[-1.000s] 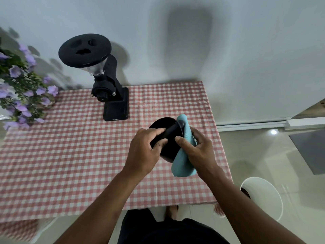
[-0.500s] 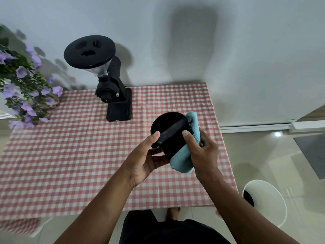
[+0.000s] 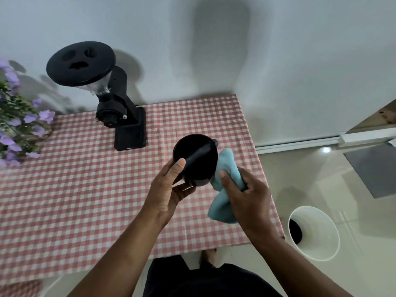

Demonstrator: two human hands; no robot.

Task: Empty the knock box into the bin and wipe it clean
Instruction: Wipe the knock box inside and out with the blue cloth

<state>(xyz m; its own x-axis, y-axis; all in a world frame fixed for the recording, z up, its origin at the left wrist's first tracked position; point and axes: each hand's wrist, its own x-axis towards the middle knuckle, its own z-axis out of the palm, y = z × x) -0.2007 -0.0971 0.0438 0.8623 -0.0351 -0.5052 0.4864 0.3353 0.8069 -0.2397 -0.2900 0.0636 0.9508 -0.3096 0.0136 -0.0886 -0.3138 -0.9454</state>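
The black round knock box [image 3: 198, 168], with a bar across its open top, is held above the table's right part. My left hand [image 3: 171, 189] grips it from below and on its left side, thumb at the rim. In my right hand [image 3: 246, 198] is a light blue cloth [image 3: 225, 181], bunched up and pressed against the box's right outer wall. The white bin [image 3: 317, 234] stands on the floor to the right of the table, with something dark at its bottom.
A black coffee grinder [image 3: 120, 116] stands at the back of the red-and-white checked tablecloth [image 3: 85, 189]. Purple flowers [image 3: 19, 129] lean in at the left edge. The wall is close behind the table, and a grey mat [image 3: 377, 170] lies on the floor at far right.
The knock box has turned so its open top faces me more fully. My left hand shifted from over the rim to under the box. The cloth slid down its right side.
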